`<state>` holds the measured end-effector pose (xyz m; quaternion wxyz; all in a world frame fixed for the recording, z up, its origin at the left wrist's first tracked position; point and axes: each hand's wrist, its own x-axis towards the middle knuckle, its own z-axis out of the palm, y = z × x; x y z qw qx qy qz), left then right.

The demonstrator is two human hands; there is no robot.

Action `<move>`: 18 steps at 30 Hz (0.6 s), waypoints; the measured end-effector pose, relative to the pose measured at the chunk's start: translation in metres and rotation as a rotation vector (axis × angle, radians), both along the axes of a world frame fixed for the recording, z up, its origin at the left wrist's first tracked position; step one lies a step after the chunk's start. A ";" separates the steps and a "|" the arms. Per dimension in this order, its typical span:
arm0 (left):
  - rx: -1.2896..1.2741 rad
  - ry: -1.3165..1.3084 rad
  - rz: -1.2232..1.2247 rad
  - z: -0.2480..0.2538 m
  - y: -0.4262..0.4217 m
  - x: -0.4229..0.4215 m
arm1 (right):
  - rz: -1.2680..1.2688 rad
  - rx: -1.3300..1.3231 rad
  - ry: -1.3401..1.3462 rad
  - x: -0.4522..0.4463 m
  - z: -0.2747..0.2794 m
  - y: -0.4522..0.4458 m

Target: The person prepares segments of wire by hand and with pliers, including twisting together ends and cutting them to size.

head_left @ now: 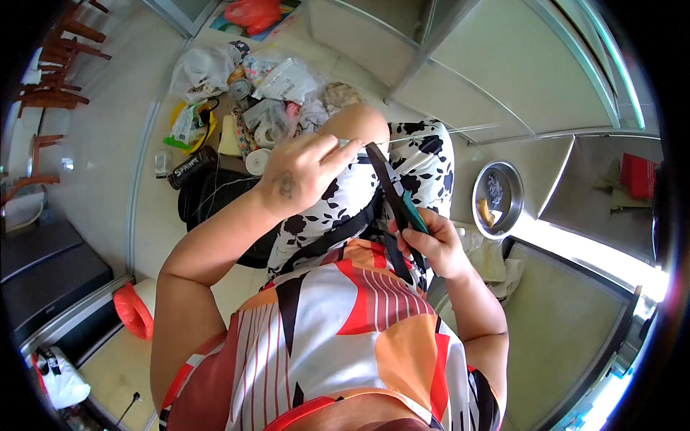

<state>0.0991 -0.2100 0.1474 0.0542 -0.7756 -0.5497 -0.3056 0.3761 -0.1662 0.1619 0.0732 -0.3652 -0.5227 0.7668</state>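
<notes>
My left hand [302, 172] is raised over my knee with its thumb and fingers closed in a pinch. A thin, pale strand [467, 129] runs from those fingertips out to the right; whether it is wire, string or a strip I cannot tell. Below it, my right hand [435, 244] grips a pair of scissors [392, 183] with dark blades and green on the handle. The blades point up and left, their tips close to the left fingertips and the strand. Patterned black-and-white trousers [313, 226] lie under both hands.
A metal bowl [498, 231] holding a brown piece and something crumpled stands to the right. Plastic bags [205, 70], cloths and a yellow basin [210, 128] crowd the floor at the upper left. Cabinet doors [514, 61] rise ahead. A red bag [133, 310] lies at the lower left.
</notes>
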 end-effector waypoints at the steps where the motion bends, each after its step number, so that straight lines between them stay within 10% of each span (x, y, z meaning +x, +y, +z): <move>1: 0.060 0.049 -0.019 -0.002 0.001 -0.002 | -0.001 -0.019 0.012 0.001 0.002 0.001; 11: 0.106 0.016 -0.135 0.011 0.005 -0.011 | 0.042 -0.326 0.117 -0.002 0.028 0.011; 18: -0.110 -0.497 -0.115 0.012 0.008 -0.001 | 0.050 0.243 -0.009 0.000 0.016 0.002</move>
